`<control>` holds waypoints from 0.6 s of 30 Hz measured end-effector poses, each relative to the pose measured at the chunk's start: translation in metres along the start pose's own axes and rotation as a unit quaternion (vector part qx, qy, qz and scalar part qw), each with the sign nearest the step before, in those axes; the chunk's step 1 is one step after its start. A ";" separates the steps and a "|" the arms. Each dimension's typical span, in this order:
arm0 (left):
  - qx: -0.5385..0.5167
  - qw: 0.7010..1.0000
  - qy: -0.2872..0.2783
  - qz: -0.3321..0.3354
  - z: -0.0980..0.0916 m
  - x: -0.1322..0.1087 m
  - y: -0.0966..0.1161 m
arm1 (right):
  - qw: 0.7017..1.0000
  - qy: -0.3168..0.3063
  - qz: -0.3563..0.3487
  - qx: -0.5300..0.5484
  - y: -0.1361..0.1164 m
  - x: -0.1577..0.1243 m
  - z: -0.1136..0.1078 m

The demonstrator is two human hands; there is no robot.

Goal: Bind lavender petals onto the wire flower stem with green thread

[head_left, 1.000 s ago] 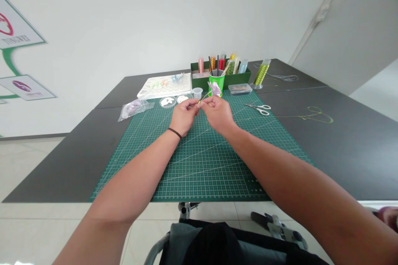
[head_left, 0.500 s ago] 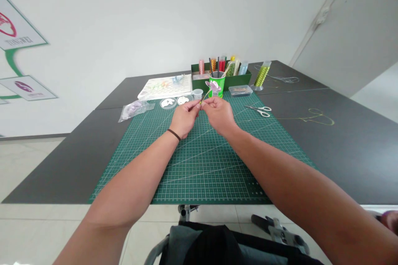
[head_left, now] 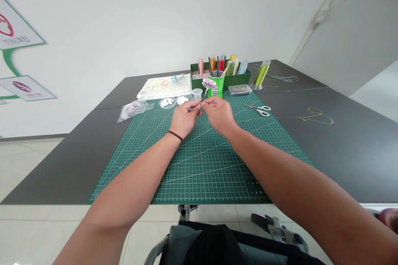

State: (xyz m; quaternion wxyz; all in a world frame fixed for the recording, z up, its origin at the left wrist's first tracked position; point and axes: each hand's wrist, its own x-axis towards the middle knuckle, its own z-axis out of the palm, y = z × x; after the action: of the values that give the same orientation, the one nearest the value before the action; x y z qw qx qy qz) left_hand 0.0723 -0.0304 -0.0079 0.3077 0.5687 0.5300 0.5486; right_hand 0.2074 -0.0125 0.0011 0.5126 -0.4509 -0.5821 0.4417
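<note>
Both my hands meet above the far middle of the green cutting mat. My left hand and my right hand are closed in pinches on the thin green stem of a small pink-purple flower. The bloom stands up just beyond my fingertips, in front of the green cup. A dark band circles my left wrist.
Behind the hands stand a green organiser box with several tubes, a white sheet, small round dishes, a clear bag, a small clear box, scissors, a spool of green wire and loose wire on the black table.
The flower head has tilted a little to the left and up between my fingers. Both hands stay in nearly the same place.
</note>
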 end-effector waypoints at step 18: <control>0.071 0.991 0.054 0.102 0.000 -0.003 -0.003 | 0.999 -0.007 0.000 0.048 0.012 0.007 0.003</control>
State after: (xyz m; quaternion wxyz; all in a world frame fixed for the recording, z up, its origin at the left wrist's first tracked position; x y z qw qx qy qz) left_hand 0.0718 -0.0326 -0.0111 0.1801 0.6094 0.5227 0.5683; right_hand 0.2043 -0.0036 -0.0098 0.5295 -0.4225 -0.5642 0.4721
